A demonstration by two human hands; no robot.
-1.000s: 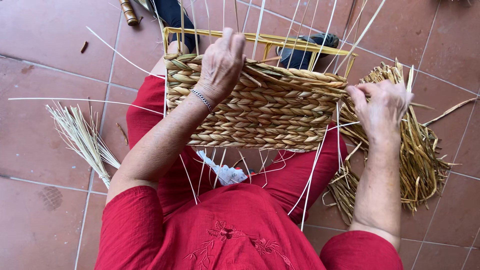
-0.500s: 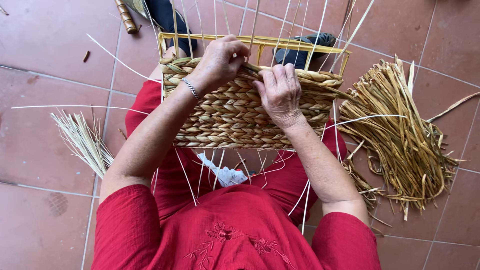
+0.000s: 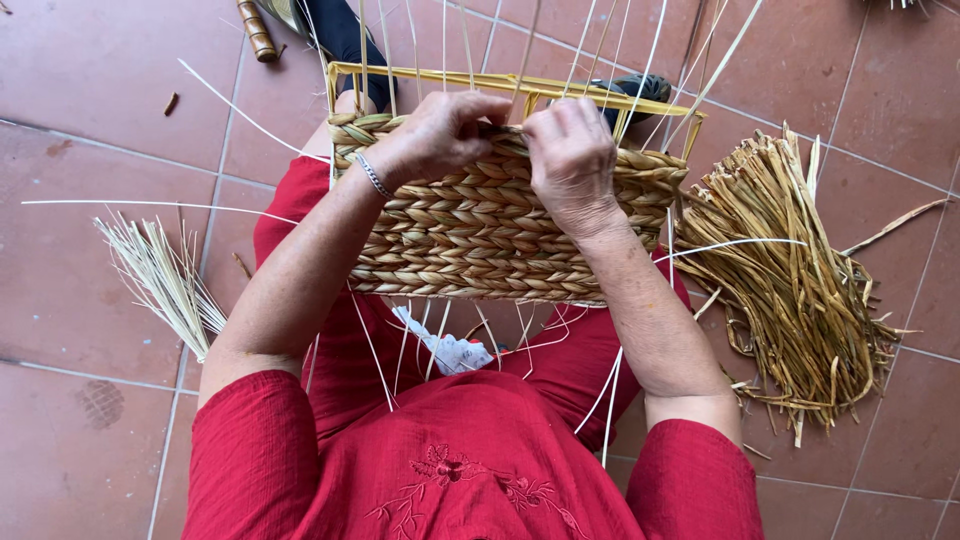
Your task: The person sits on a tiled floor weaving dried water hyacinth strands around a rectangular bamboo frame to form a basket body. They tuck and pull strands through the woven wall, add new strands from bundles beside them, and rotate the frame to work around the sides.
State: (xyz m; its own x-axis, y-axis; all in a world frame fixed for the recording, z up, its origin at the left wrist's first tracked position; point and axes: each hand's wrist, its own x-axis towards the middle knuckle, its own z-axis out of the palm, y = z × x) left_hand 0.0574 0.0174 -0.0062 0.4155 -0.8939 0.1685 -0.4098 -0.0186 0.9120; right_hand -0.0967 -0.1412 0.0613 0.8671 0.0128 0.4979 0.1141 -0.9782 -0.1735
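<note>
straw basket (image 3: pixel 480 235) sits on the lap, resting across red-clad thighs, pale stakes (image 3: pixel 610 60) sticking up from its yellow rim. both forearms angle in from the shoulders, wrists bent down. left hand (image 3: pixel 440 135) pinches the top braid, bracelet on the wrist; right hand (image 3: pixel 572 160) presses the braid just beside it, fingers curled. loose straw (image 3: pixel 790 290) lies on the tiles at right.

Terracotta tile floor (image 3: pixel 90 110) (2 straw bundles (image 3: pixel 790 290) (image 3: pixel 165 280) on it)
</note>
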